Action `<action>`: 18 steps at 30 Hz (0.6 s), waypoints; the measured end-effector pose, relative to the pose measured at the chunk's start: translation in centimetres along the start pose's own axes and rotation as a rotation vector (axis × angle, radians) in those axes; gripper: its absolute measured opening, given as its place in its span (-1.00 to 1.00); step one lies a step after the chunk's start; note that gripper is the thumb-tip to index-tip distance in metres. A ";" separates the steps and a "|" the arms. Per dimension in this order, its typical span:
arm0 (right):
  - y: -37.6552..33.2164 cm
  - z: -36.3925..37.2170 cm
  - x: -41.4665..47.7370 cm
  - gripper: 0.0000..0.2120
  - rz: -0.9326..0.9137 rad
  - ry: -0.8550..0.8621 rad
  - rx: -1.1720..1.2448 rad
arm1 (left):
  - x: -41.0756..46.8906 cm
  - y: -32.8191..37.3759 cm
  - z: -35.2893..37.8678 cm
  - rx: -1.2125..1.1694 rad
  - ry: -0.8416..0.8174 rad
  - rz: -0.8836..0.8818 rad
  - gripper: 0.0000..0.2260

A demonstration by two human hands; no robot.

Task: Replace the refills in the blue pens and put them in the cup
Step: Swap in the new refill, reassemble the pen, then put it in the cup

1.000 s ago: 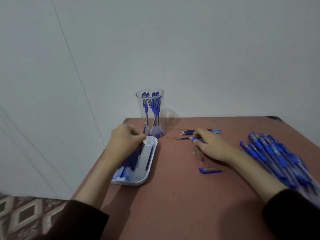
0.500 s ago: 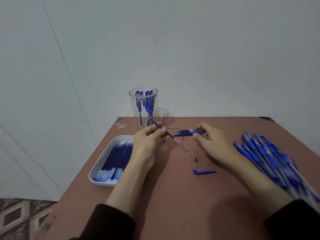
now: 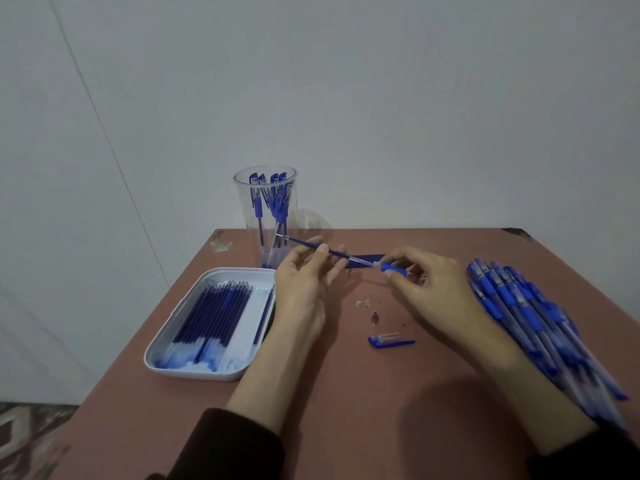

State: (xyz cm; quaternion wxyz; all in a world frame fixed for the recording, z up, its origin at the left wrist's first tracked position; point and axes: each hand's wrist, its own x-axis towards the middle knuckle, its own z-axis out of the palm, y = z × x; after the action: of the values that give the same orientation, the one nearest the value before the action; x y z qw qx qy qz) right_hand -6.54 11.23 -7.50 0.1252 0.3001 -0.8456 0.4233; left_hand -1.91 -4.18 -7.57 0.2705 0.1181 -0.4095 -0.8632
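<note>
refill (image 3: 311,244), a thin dark blue tube, is held slantwise above the table (image 3: 346,410) in front of the cup (image 3: 242,216), its lower end meeting the open mouth of a pen (image 3: 393,267). left hand (image 3: 304,282) pinches the refill lightly near its middle, fingers loosely curled. right hand (image 3: 429,289) pinches the pen by its blue grip, barrel pointing left toward the refill. the cup stands at the far edge, holding several finished pens upright. just left of the left wrist, a white tray (image 3: 235,270) holds a row of fresh refills. a cap (image 3: 391,341) and a small metal tip (image 3: 374,318) lie between the hands, nearer the viewer. a large pile (image 3: 519,317) of pens waits on the right. the step in hand looks like feeding the refill into the barrel; next it likely needs sliding fully in, then the tip and cap fitted before the pen goes in the cup.
</note>
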 end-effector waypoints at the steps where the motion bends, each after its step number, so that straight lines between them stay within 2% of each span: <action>1: -0.1 0.0 -0.1 -0.89 -0.006 0.000 0.010 | 0.0 0.0 -0.1 0.002 -0.003 0.003 -0.90; 18: -0.4 -0.2 -0.4 -0.91 0.012 -0.003 0.080 | -0.3 0.2 0.0 0.044 -0.044 0.009 -0.92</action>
State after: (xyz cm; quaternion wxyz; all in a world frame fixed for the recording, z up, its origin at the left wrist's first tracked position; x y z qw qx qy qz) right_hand -6.03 11.38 -7.26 0.1093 0.3007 -0.8298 0.4572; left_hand -1.61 -4.10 -7.42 0.2629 0.1032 -0.4346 -0.8552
